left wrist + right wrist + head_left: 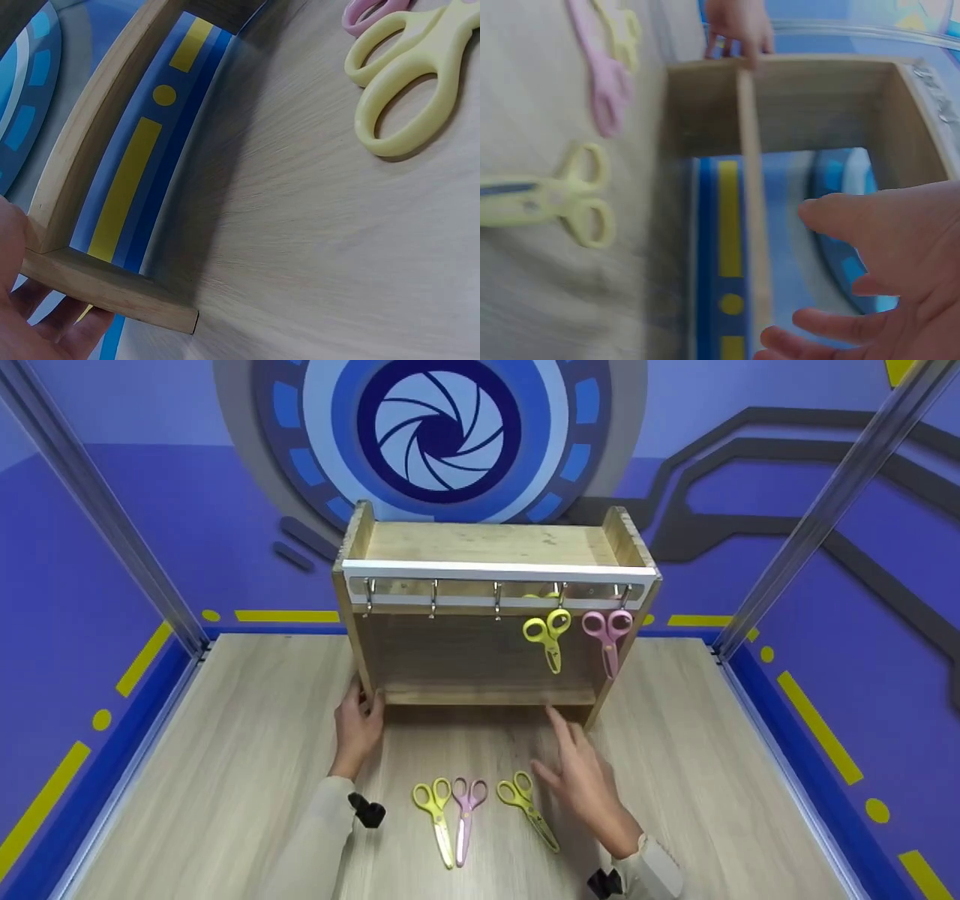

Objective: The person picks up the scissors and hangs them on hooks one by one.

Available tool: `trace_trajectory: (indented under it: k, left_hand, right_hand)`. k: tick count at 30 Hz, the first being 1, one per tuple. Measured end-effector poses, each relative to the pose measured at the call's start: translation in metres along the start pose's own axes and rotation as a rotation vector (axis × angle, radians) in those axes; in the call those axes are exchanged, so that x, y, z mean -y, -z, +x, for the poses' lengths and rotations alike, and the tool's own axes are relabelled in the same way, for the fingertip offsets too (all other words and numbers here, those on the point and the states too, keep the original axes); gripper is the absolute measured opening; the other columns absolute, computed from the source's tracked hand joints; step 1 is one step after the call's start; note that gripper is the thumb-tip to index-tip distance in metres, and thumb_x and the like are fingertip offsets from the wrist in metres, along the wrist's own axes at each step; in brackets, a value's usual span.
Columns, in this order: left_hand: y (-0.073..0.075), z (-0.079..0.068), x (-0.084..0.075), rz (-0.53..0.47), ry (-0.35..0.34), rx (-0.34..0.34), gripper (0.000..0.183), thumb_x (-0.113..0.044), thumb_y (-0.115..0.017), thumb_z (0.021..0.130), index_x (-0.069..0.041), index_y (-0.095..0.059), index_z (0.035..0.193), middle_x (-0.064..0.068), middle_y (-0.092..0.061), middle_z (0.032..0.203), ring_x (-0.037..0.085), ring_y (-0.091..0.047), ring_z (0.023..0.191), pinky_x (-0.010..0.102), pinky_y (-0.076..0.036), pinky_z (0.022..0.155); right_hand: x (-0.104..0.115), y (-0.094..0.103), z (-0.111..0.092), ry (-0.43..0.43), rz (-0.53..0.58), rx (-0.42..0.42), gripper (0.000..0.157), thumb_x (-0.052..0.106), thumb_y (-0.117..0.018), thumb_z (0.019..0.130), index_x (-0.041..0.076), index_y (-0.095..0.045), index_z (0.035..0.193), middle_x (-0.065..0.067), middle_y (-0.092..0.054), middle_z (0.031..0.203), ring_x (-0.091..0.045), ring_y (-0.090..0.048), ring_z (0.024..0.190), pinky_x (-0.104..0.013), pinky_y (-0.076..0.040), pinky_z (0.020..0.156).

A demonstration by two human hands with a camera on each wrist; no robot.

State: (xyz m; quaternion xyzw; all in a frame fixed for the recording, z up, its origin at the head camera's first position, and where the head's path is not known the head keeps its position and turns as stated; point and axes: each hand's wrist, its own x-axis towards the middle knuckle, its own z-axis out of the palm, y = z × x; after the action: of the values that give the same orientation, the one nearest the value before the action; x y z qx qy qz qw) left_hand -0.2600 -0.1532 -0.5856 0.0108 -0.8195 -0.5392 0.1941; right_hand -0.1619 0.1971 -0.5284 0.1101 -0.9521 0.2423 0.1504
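Observation:
A wooden rack (487,544) stands on the table, a row of metal hooks (433,600) along its front. My left hand (358,727) grips the lower left side panel, thumb in front and fingers behind it in the left wrist view. Fingers spread and holding nothing, my right hand (589,772) is near the rack's lower right front. Yellow scissors (553,647) and pink scissors (610,647) hang from the two rightmost hooks. On the table in front lie yellow scissors (439,814) beside pink scissors (465,814), and another yellow pair (531,811) nearest my right hand.
Pale wood-grain table (247,780) surface extends on both sides of the rack. Behind it rises a blue patterned wall (195,525). Metal posts (810,525) stand at the back corners, and blue panels (67,585) border the sides.

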Motion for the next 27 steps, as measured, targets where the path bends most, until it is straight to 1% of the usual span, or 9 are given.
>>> trace_trajectory:
  k: [2,5,7,13,18,22,27]
  left_hand:
    - [0.0,-0.001,0.0,-0.001,0.007,0.006,0.052,-0.011,-0.056,0.105,0.002,-0.04,0.153,0.03,-0.053,0.144,0.044,-0.058,0.128,0.052,-0.053,0.101]
    - [0.0,-0.001,-0.001,-0.005,0.011,0.006,0.053,-0.011,-0.056,0.105,0.003,-0.04,0.153,0.031,-0.053,0.144,0.044,-0.058,0.127,0.052,-0.053,0.101]
    - [0.0,0.0,-0.001,-0.008,0.011,0.004,0.053,-0.011,-0.057,0.105,0.003,-0.04,0.154,0.03,-0.053,0.144,0.044,-0.058,0.128,0.052,-0.053,0.101]
    - [0.001,0.0,-0.002,-0.011,0.016,0.007,0.054,-0.012,-0.057,0.105,0.001,-0.039,0.155,0.029,-0.054,0.143,0.042,-0.058,0.129,0.052,-0.053,0.101]
    - [0.001,0.0,-0.001,-0.011,0.027,0.017,0.055,-0.012,-0.056,0.106,0.0,-0.037,0.156,0.029,-0.053,0.145,0.041,-0.057,0.13,0.051,-0.053,0.102]
    - [0.001,0.0,-0.001,-0.004,0.03,0.014,0.054,-0.013,-0.056,0.106,0.0,-0.039,0.155,0.028,-0.053,0.145,0.042,-0.057,0.13,0.052,-0.053,0.101]
    - [0.002,0.0,-0.001,-0.005,0.019,0.013,0.051,-0.011,-0.056,0.106,0.001,-0.041,0.153,0.03,-0.054,0.142,0.043,-0.059,0.127,0.053,-0.054,0.099]
  right_hand:
    - [-0.001,-0.008,-0.007,0.014,-0.023,0.04,0.086,0.023,-0.088,0.083,0.015,-0.042,0.155,-0.019,-0.062,0.125,-0.031,-0.064,0.087,-0.048,-0.057,0.066]
    - [-0.003,-0.017,-0.017,0.029,-0.055,0.086,0.083,0.025,-0.089,0.081,0.016,-0.047,0.152,-0.018,-0.062,0.125,-0.035,-0.065,0.096,-0.052,-0.058,0.068]
    - [-0.004,-0.022,-0.022,0.038,-0.074,0.117,0.08,0.027,-0.089,0.081,0.017,-0.049,0.15,-0.017,-0.063,0.124,-0.037,-0.065,0.099,-0.052,-0.058,0.067]
    - [-0.006,-0.03,-0.035,0.053,-0.11,0.2,0.073,0.026,-0.09,0.08,0.015,-0.056,0.144,-0.014,-0.062,0.117,-0.03,-0.062,0.092,-0.043,-0.054,0.058]
    - [-0.007,-0.034,-0.045,0.043,-0.136,0.254,0.07,0.025,-0.091,0.079,0.014,-0.059,0.14,-0.011,-0.062,0.111,-0.026,-0.06,0.087,-0.04,-0.052,0.055]
    - [-0.01,-0.037,-0.051,0.028,-0.152,0.294,0.069,0.026,-0.092,0.078,0.014,-0.06,0.138,-0.008,-0.061,0.101,-0.021,-0.057,0.08,-0.037,-0.05,0.053]
    - [-0.015,-0.041,-0.055,0.007,-0.137,0.351,0.059,0.022,-0.089,0.079,0.014,-0.064,0.132,-0.002,-0.058,0.09,-0.017,-0.054,0.072,-0.034,-0.047,0.051]
